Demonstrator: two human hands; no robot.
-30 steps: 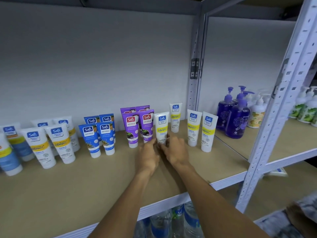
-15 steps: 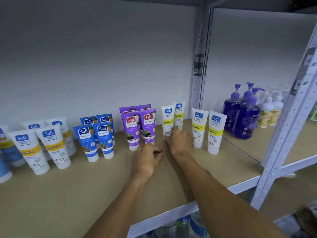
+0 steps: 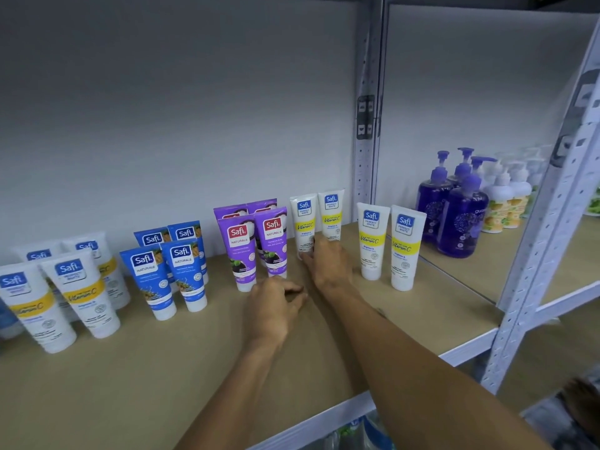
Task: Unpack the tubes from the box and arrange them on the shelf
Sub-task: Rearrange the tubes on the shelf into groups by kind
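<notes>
Tubes stand cap-down in rows on the wooden shelf (image 3: pixel 162 378). My right hand (image 3: pixel 326 266) grips the base of a white and yellow tube (image 3: pixel 304 219), which stands upright at the back beside a matching tube (image 3: pixel 331 212). Two more white and yellow tubes (image 3: pixel 389 241) stand to the right of that hand. My left hand (image 3: pixel 271 308) rests on the shelf with fingers curled and nothing in it, just in front of the purple tubes (image 3: pixel 253 245). Blue tubes (image 3: pixel 168 271) and several white and orange-banded tubes (image 3: pixel 61 297) stand further left. The box is out of view.
A perforated metal upright (image 3: pixel 365 151) stands right behind the tubes at the back. On the adjoining shelf to the right are purple pump bottles (image 3: pixel 454 209) and white pump bottles (image 3: pixel 509 196). A front upright (image 3: pixel 548 241) rises at the right. Bottles show below the shelf edge.
My right hand has pushed the white and yellow tube back from the front row to beside the rear tube. My left hand has let go and drawn back onto the shelf.
</notes>
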